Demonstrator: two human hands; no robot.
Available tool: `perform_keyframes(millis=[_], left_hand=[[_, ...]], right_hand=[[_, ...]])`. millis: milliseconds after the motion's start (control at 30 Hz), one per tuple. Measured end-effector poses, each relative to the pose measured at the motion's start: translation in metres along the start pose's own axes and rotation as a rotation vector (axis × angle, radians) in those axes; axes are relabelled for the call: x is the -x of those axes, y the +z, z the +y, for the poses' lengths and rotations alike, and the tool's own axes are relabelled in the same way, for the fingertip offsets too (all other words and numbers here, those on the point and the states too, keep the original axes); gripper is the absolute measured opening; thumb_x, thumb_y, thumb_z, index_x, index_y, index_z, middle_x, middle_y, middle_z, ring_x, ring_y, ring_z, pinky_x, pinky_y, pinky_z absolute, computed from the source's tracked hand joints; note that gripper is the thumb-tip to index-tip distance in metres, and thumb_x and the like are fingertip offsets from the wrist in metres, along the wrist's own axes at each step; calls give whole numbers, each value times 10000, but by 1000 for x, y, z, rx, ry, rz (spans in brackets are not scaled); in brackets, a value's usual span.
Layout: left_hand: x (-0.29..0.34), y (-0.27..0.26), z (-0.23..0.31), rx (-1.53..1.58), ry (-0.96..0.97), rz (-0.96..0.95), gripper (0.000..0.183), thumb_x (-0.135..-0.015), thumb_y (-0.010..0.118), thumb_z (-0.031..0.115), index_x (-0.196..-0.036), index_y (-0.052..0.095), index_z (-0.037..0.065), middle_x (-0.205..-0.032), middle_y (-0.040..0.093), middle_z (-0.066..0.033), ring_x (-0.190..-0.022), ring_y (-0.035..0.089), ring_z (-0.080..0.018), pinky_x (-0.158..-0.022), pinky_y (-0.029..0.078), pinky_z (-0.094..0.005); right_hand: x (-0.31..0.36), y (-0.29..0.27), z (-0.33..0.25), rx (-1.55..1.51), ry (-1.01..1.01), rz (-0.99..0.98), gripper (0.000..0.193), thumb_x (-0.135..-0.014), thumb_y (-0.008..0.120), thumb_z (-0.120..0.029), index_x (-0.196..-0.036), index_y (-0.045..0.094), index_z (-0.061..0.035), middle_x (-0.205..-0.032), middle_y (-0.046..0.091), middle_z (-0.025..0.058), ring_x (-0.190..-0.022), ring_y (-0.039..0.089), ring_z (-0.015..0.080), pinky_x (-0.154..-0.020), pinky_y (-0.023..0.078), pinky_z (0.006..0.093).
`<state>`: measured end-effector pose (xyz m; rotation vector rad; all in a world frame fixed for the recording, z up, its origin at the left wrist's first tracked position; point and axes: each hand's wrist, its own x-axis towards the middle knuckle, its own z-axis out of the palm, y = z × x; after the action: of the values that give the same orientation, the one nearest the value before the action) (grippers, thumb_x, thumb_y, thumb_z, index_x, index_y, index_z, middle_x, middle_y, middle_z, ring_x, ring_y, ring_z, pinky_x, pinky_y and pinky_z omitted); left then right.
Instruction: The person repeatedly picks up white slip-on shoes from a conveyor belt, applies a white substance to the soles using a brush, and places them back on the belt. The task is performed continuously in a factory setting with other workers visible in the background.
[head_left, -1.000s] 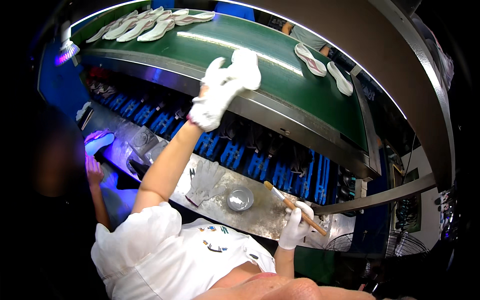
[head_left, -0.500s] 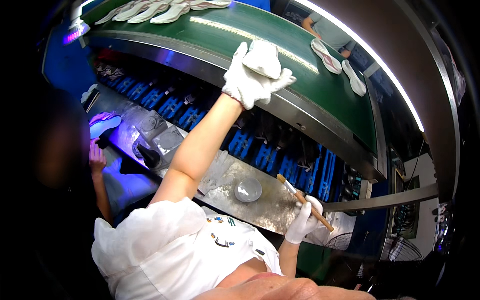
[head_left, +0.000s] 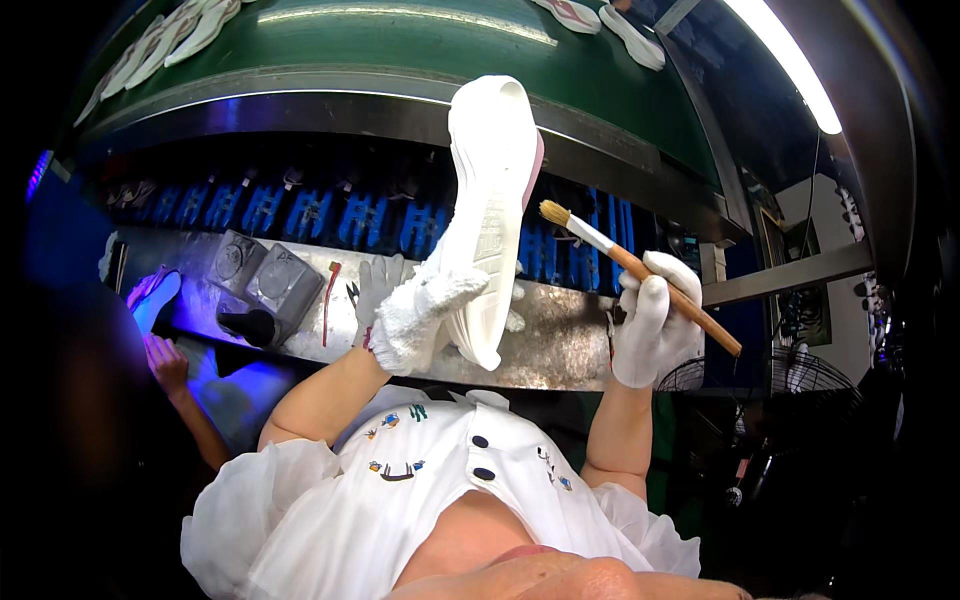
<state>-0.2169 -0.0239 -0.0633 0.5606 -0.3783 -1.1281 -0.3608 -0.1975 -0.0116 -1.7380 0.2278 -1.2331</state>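
A white shoe sole (head_left: 490, 180) with a pinkish side stripe stands on end in front of my chest. My left hand (head_left: 420, 312), in a thick white knit glove, is closed round its lower part, the thumb across its patterned face; some fingertips show past the far edge. My right hand (head_left: 655, 335), in a thin white glove, grips a paintbrush (head_left: 625, 260) by its wooden handle. The pale bristles point up and left toward the sole, apart from it. The bowl seen earlier on the bench is not visible.
Beyond the metal bench (head_left: 565, 335) runs a green conveyor belt (head_left: 350, 50) carrying several soles. Blue racks (head_left: 310, 212) hang beneath its edge. Grey blocks (head_left: 283, 283), a red-handled brush (head_left: 330, 300) and a grey glove (head_left: 378, 287) lie left. Another person's hand (head_left: 166, 362) is farther left.
My left hand has brought the sole from over the conveyor back toward me and tilted it upright. My right hand with the paintbrush has risen to the right of it.
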Motion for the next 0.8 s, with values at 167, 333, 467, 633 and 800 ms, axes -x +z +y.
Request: perform_keyframes(millis=[167, 333, 467, 633, 800], left_hand=[[9, 2, -4, -102, -90, 17, 902, -824, 750, 234, -1535, 208, 121, -1251, 517, -114, -1100, 604, -242, -870, 601, -441], [17, 1, -13, -148, -105, 70, 921, -815, 758, 167, -1549, 201, 123, -1299, 501, -104, -1106, 601, -219, -904, 560, -374], [21, 3, -18, -174, -122, 97, 957, -796, 772, 152, -1556, 191, 123, -1354, 470, -94, -1150, 576, -211, -946, 519, -369], [24, 1, -18, -216, -155, 69, 983, -780, 778, 187, -1560, 184, 121, -1397, 437, -88, -1184, 546, -199, -958, 506, -368], [27, -5, -25, -254, -152, 62, 977, -783, 773, 241, -1556, 190, 111, -1400, 437, -98, -1200, 525, -197, -987, 481, -360]], right_hand=[[-2, 10, -2, 66, 46, -66, 172, -929, 619, -35, -1088, 631, 28, -890, 676, 94, -738, 646, 85, -622, 496, 187], [-11, 10, -9, 231, 26, -100, 141, -910, 657, -28, -1043, 657, 19, -882, 681, 92, -710, 644, 86, -628, 507, 193], [-25, 11, -13, 293, -20, -119, 124, -905, 656, -25, -1025, 666, 5, -815, 678, 73, -688, 628, 67, -600, 501, 192], [-41, 15, -11, 343, -78, -77, 131, -931, 612, -49, -1027, 678, 12, -758, 677, 67, -571, 515, 15, -501, 369, 155], [-55, 17, -5, 375, -103, -76, 134, -930, 613, -54, -1024, 681, 13, -758, 680, 71, -568, 523, 18, -493, 370, 152]])
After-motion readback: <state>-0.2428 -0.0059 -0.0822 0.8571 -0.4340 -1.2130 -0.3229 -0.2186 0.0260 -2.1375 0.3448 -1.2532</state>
